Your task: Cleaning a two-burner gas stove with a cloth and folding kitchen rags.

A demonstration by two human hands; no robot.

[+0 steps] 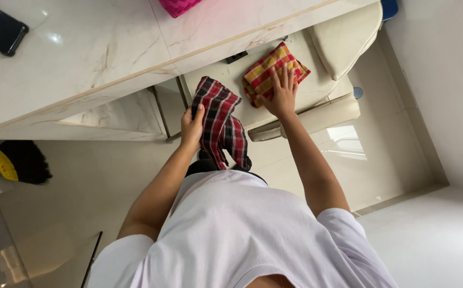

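Dark cloth hangs pinched in my left hand; yellow cloth, flat under my open right hand, could slide off the chair.

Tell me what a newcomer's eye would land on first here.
Two checked cloths stand out against the pale room. The left hand grips a dark red and black checked cloth that hangs down at the centre, while the right hand lies flat on a red and yellow checked cloth on the cream chair seat.
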